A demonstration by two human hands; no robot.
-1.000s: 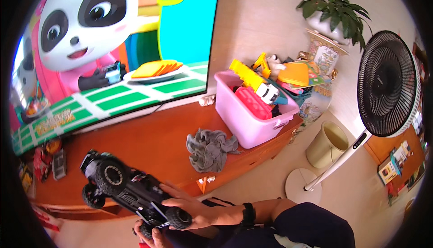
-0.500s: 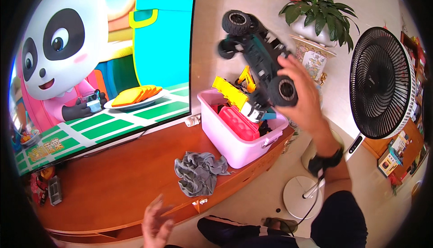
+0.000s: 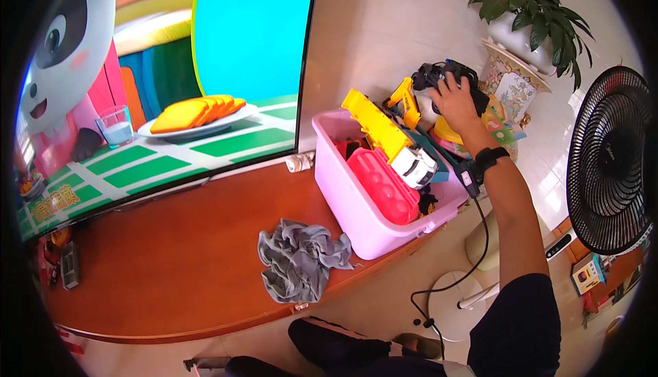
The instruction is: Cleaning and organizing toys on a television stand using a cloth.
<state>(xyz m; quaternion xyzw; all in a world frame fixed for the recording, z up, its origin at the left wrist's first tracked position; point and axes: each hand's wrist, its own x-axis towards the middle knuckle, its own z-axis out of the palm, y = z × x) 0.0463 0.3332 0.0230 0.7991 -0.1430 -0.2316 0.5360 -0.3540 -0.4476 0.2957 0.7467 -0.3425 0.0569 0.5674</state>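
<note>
My right hand (image 3: 456, 104) reaches to the far side of a pink bin (image 3: 356, 223), its fingers curled over a black toy car (image 3: 445, 74). The car sits at the bin's far end, partly hidden behind the hand. In the bin, a yellow and white toy truck (image 3: 378, 129) leans on a red plastic piece with round bumps (image 3: 384, 181). A yellow toy part (image 3: 404, 103) sticks up between truck and car. A colourful flat item (image 3: 500, 127) shows beside my wrist. My left hand is out of view.
The bin stands on a brown wooden cabinet (image 3: 171, 253), beside a crumpled grey cloth (image 3: 298, 260). A large screen (image 3: 253, 41) fills the left. To the right are a potted plant (image 3: 531, 14) and a standing fan (image 3: 606, 161). A black cable (image 3: 485, 240) hangs from my wrist.
My right hand has lowered the toy car from above the bin to its far end. My left hand has dropped out of view. The view has shifted, with the bin nearer.
</note>
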